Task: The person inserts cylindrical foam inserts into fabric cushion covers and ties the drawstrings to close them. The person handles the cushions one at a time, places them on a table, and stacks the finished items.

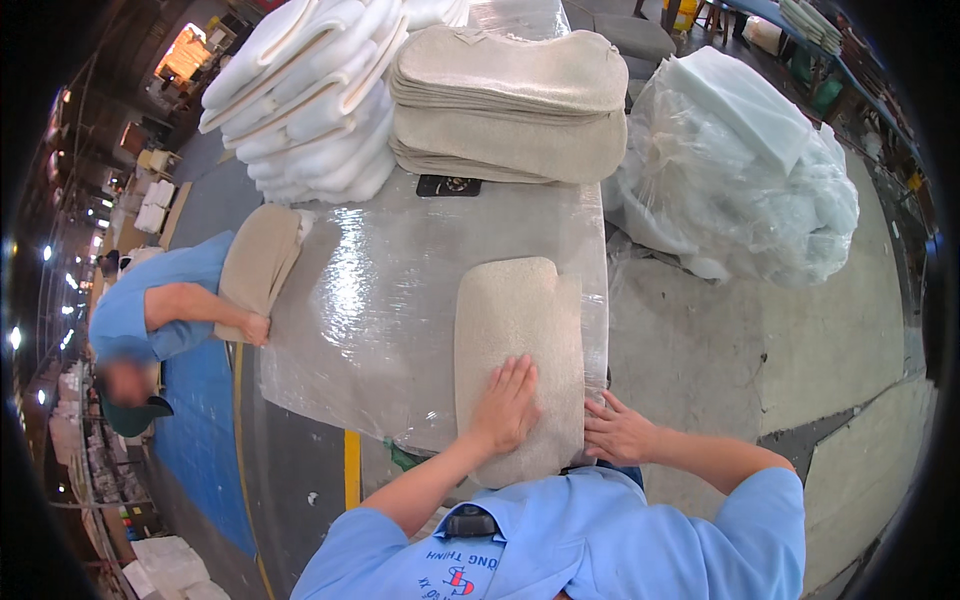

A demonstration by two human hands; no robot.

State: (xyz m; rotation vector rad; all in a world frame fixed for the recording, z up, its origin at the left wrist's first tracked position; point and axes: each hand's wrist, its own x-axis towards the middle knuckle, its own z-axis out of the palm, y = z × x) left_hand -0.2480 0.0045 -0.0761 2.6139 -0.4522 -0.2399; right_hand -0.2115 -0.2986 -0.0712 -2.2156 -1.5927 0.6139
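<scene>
A long beige fabric cushion cover [515,310] with rounded corners lies flat near the right edge of the plastic-covered table [390,290], its near end against my body. My left hand [508,408] rests palm down on it, fingers stretched out. Beside the cover's right edge, my right hand [618,430] is open, fingers extended toward the side of the fabric and the table edge. Whether its fingertips touch the fabric I cannot tell. Farther back on the table, similar beige pieces are piled in a stack [510,110].
Folded white padding [310,110] is heaped at the far left of the table. A dark phone-like object [448,186] lies before the beige stack. A big clear plastic bag [740,180] stands off the table's right side. At left, a person [175,300] in blue handles more beige pieces [260,258].
</scene>
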